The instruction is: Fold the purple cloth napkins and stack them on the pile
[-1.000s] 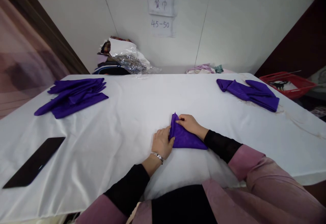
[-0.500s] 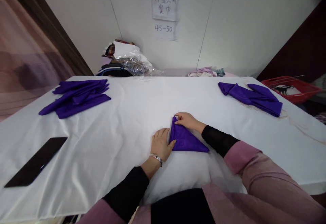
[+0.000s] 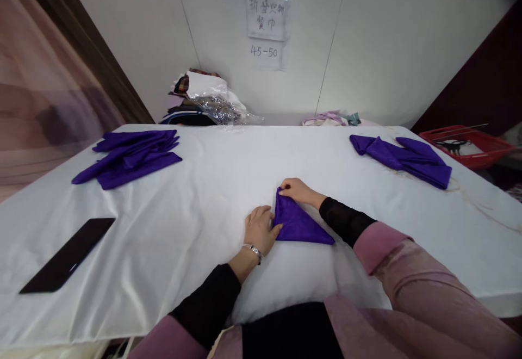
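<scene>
A purple cloth napkin (image 3: 299, 223), folded into a triangle, lies on the white tablecloth in front of me. My right hand (image 3: 297, 189) pinches its upper corner between thumb and fingers. Against the napkin's left edge rests my left hand (image 3: 261, 229), palm down with fingers stretched out on the cloth. The left thumb lies on the napkin's lower left part. What is under the fold is hidden.
Crumpled purple napkins (image 3: 130, 158) lie at the far left, with more purple cloth (image 3: 403, 158) at the right. A flat dark object (image 3: 67, 255) is at left front. Behind the table sit stacked fabrics (image 3: 204, 98); a red basket (image 3: 473, 152) stands at right.
The view has shifted slightly. Both hands stay at the same places on the napkin, and the right fingers are closed a little more tightly on its upper corner.
</scene>
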The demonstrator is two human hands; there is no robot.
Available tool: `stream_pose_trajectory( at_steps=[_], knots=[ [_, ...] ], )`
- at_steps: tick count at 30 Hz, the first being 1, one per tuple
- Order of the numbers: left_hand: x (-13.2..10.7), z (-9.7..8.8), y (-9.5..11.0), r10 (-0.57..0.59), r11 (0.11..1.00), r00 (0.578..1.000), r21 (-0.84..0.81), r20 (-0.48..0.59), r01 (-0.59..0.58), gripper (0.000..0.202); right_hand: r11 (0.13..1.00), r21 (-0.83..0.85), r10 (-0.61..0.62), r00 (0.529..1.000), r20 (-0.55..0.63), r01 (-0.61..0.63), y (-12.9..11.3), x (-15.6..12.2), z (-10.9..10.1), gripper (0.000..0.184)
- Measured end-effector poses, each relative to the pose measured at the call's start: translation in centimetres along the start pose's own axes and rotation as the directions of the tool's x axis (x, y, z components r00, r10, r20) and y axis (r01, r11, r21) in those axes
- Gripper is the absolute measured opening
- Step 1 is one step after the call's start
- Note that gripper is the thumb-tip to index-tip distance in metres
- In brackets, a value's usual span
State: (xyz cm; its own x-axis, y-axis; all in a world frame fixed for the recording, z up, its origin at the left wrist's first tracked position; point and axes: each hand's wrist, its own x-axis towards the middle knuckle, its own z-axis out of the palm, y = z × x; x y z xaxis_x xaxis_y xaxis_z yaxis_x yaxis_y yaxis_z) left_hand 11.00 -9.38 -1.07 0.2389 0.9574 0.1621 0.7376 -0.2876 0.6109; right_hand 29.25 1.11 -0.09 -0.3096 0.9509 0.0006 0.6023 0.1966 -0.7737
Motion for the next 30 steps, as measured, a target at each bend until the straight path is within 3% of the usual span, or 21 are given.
stream_pose_trajectory(
  at_steps=[3,7,9,12,14,15,16,18,19,20,21,23,26,30],
  knots=[
    [0.0,0.1,-0.2,0.002,0.994,1.000,-0.112,-0.014,-0.003,0.019,0.986,0.164,-0.022,1.000,0.006,0.020,-0.5,-1.0,-0.6,0.013],
    [0.1,0.8,-1.1,-0.039,0.976,0.999,-0.216,-0.006,0.037,0.029,0.868,0.494,-0.055,0.998,-0.002,0.049,-1.7,-2.3,-1.7,0.022],
    [0.5,0.7,-1.4,-0.014,0.960,1.000,-0.281,-0.015,0.009,0.042,0.834,0.548,-0.086,0.996,0.009,0.067,-2.7,-2.7,-2.6,0.033],
    [2.1,-1.5,-1.1,0.070,0.929,0.993,-0.357,-0.090,-0.098,0.031,0.829,0.543,-0.160,0.987,-0.003,0.136,-4.8,-3.3,-5.0,0.050],
    [3.5,-4.2,-0.1,0.125,0.933,0.975,-0.312,-0.186,-0.179,0.015,0.823,0.518,-0.227,0.971,-0.075,0.233,-6.4,-3.9,-7.1,0.047],
    [4.1,-5.8,0.6,0.166,0.937,0.952,-0.259,-0.258,-0.234,0.014,0.819,0.490,-0.273,0.954,-0.126,0.299,-7.2,-4.3,-8.1,0.042],
    [4.5,-7.3,1.2,0.260,0.935,0.894,-0.138,-0.364,-0.328,0.016,0.817,0.442,-0.324,0.929,-0.180,0.371,-7.9,-4.9,-9.0,0.035],
    [4.6,-9.4,1.9,0.488,0.865,0.735,0.153,-0.471,-0.477,0.021,0.814,0.275,-0.449,0.855,-0.261,0.512,-8.6,-6.6,-9.9,0.020],
    [4.3,-9.9,2.0,0.600,0.799,0.656,0.292,-0.459,-0.526,0.023,0.804,0.167,-0.518,0.810,-0.274,0.571,-8.4,-7.5,-9.9,0.014],
    [3.7,-9.8,1.8,0.683,0.731,0.605,0.393,-0.409,-0.559,0.023,0.784,0.056,-0.585,0.766,-0.267,0.618,-8.0,-8.6,-9.4,0.010],
    [2.8,-9.3,1.4,0.739,0.670,0.585,0.459,-0.335,-0.584,0.022,0.754,-0.044,-0.645,0.727,-0.234,0.655,-7.2,-9.6,-8.6,0.009],
    [0.7,-7.2,0.2,0.779,0.592,0.609,0.498,-0.150,-0.634,0.019,0.698,-0.196,-0.714,0.688,-0.127,0.689,-4.9,-11.7,-6.1,0.013],
    [-2.5,-3.7,-1.2,0.738,0.571,0.665,0.419,0.114,-0.706,0.020,0.648,-0.324,-0.691,0.711,0.131,0.690,-1.1,-14.4,-2.2,0.022],
    [-4.9,-2.5,-1.4,0.651,0.672,0.728,0.281,0.217,-0.685,0.024,0.682,-0.389,-0.602,0.777,0.181,0.619,1.3,-16.7,-0.2,0.027]
  ],
)
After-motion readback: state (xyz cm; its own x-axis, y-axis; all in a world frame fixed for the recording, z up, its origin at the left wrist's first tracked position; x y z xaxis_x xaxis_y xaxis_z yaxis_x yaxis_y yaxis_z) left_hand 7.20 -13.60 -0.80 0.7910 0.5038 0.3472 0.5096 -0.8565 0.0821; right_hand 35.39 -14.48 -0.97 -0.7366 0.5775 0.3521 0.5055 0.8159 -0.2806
